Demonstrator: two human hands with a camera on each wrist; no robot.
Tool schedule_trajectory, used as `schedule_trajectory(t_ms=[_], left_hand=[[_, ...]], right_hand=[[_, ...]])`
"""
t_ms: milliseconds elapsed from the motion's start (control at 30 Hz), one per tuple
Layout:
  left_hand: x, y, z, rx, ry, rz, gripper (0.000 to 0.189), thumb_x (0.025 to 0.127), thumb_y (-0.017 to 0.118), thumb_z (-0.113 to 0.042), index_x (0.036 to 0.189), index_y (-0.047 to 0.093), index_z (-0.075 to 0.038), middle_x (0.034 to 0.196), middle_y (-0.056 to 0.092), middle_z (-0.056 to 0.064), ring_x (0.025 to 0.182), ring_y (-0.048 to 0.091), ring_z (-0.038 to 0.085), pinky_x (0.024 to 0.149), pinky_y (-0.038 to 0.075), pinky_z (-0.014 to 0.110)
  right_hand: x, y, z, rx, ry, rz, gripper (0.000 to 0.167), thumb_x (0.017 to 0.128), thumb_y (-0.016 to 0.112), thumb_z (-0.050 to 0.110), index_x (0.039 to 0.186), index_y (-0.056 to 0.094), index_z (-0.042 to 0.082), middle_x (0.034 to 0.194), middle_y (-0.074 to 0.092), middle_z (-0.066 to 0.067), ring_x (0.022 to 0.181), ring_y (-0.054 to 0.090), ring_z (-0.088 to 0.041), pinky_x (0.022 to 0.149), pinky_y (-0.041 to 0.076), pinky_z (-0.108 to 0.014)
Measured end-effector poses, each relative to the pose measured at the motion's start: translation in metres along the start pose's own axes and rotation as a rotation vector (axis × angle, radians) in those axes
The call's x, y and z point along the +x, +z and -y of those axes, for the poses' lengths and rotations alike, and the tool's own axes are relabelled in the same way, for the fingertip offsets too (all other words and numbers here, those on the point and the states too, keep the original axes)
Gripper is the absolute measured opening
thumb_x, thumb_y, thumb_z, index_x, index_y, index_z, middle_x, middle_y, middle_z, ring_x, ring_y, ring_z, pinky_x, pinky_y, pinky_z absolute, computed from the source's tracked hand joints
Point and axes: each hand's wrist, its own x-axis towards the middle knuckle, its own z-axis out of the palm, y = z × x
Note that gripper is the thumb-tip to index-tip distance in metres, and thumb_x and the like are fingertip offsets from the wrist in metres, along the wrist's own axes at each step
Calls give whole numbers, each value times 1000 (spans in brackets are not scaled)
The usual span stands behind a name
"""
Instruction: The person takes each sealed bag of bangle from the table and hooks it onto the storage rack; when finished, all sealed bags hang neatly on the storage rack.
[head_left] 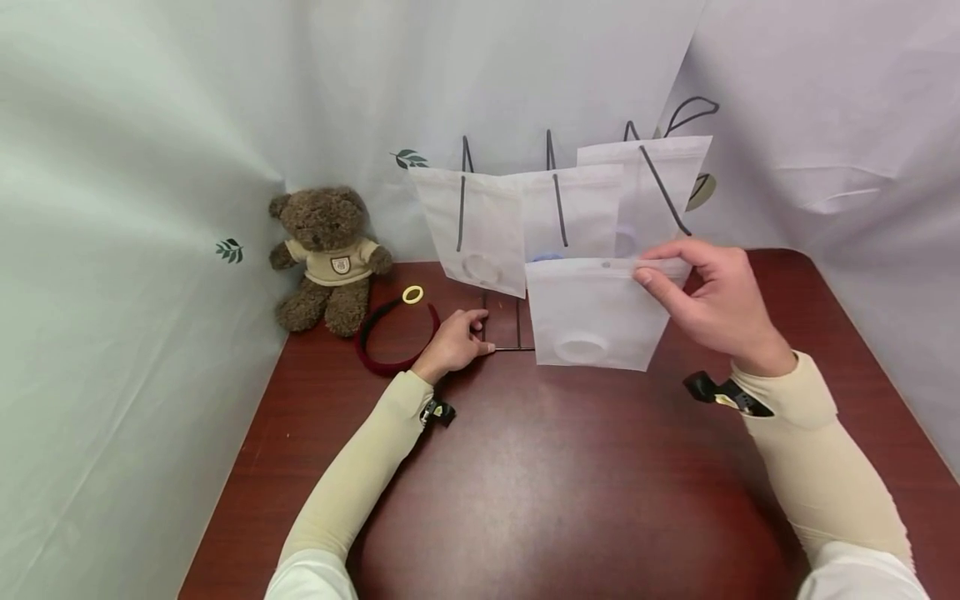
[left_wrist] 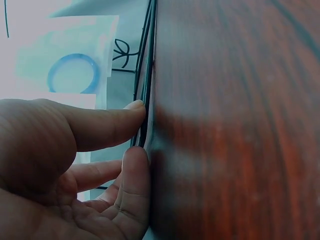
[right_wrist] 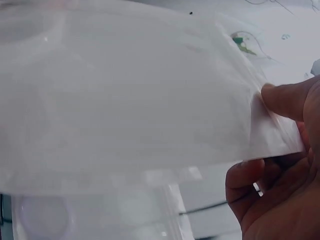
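My right hand [head_left: 716, 300] pinches the top right corner of a white zip bag [head_left: 600, 312], with a round ring shape showing through near its bottom. This bag is held up in front of a black wire display rack [head_left: 513, 349]. My left hand [head_left: 452, 343] grips the rack's base at its front left corner, thumb and fingers on either side of the wire [left_wrist: 145, 95]. More white bags hang on the rack's hooks: one at left [head_left: 480, 225], one in the middle [head_left: 588, 196] and one at right [head_left: 675, 175]. Rings show faintly through them.
Left of the rack, a dark red headband [head_left: 375, 362] lies on the brown table [head_left: 525, 475] with a small yellow ring [head_left: 412, 294] beside it. A brown teddy bear [head_left: 327, 258] sits at the back left. White curtains [head_left: 480, 75] enclose the table.
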Motion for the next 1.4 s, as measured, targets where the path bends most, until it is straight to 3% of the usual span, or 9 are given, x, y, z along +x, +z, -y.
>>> schedule_trajectory(t_ms=[133, 367, 500, 667, 867, 1100, 1400], left_hand=[[0, 0, -1, 5, 5, -1, 70, 90, 85, -14, 152, 54, -2, 118, 61, 14, 88, 65, 17, 94, 50, 35], [1, 0, -2, 11, 4, -1, 71, 90, 85, -14, 152, 53, -1, 118, 61, 13, 87, 64, 17, 96, 49, 37], [2, -1, -3, 26, 16, 0, 71, 90, 85, -14, 152, 53, 0, 117, 61, 14, 86, 64, 16, 96, 49, 36], [1, -3, -4, 21, 8, 2, 72, 90, 84, -14, 153, 53, -1, 118, 61, 15, 86, 63, 17, 96, 49, 36], [1, -4, -5, 13, 0, 7, 73, 90, 84, -14, 154, 51, -1, 120, 60, 15, 87, 64, 17, 98, 49, 37], [0, -3, -5, 17, 0, 8, 72, 91, 83, -14, 154, 51, -1, 120, 60, 15, 86, 64, 17, 97, 49, 37], [0, -2, -4, 25, -7, 18, 72, 91, 83, -15, 154, 50, -1, 119, 59, 14, 88, 62, 18, 95, 48, 36]], right_hand=[[7, 15, 2, 3, 24, -4, 17, 86, 82, -5, 99, 81, 6, 86, 74, 13, 48, 44, -2, 49, 36, -17], [19, 34, 1, 36, 31, -14, 9, 90, 79, 0, 99, 78, 2, 97, 77, -10, 82, 63, 0, 71, 46, -15], [23, 39, 0, 44, 40, -24, 8, 92, 79, 3, 100, 79, 3, 92, 77, -8, 71, 59, 1, 64, 44, -15], [28, 44, -1, 19, 46, -33, 10, 94, 79, 7, 104, 79, 6, 87, 75, -4, 54, 43, -3, 52, 34, -18], [36, 50, -7, -23, 57, -39, 11, 96, 78, 11, 106, 78, 5, 87, 74, -5, 55, 39, -5, 54, 32, -19], [47, 58, -17, -23, 84, -39, 15, 100, 74, 15, 108, 74, 2, 95, 77, -10, 71, 55, -7, 65, 42, -18], [60, 66, -33, -36, 93, -56, 18, 101, 70, 16, 109, 72, 0, 103, 77, -12, 72, 54, -11, 66, 40, -21]])
